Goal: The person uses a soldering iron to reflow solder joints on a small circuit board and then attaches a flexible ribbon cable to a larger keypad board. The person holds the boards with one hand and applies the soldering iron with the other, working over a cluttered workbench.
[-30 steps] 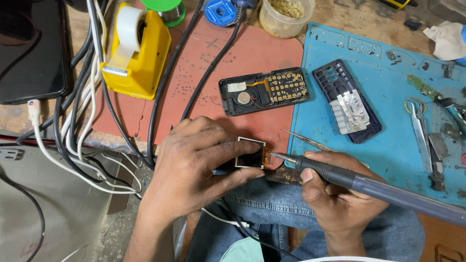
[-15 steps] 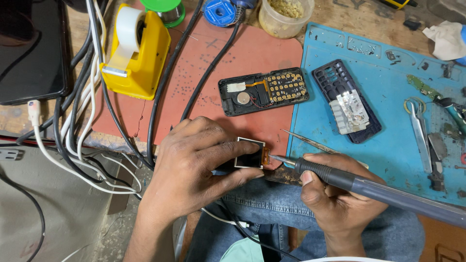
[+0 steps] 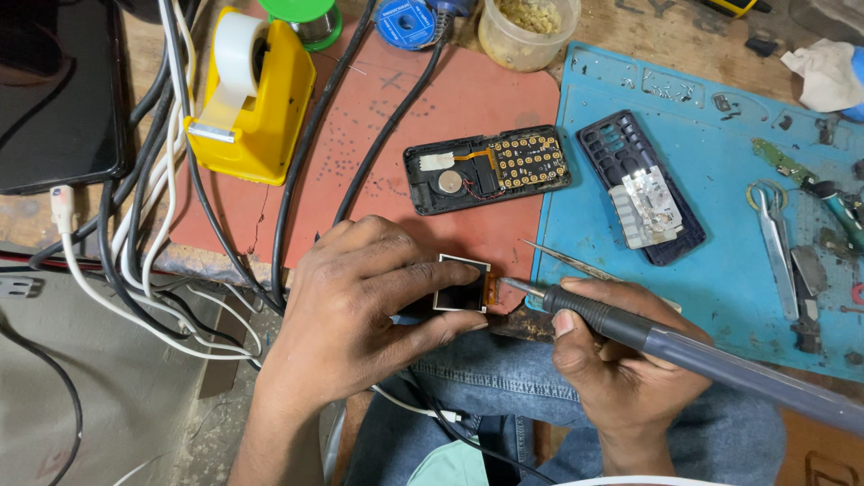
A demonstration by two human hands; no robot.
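Both hands work at the near edge of the surface: the left hand (image 3: 360,315) pinches a small screen (image 3: 461,285) between thumb and fingers, while the right hand (image 3: 612,360) grips a soldering iron (image 3: 684,346), its tip touching the screen's orange ribbon. Beyond lies an opened phone (image 3: 486,168) on the red mat (image 3: 432,99).

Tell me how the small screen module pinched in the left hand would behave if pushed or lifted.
The small screen module looks thin and flat, so probably very light and unlikely to roll. Its orange ribbon, beside the soldering iron tip, seems floppy and easily torn. The left hand pinches its edges, which suggests a fragile glass face.
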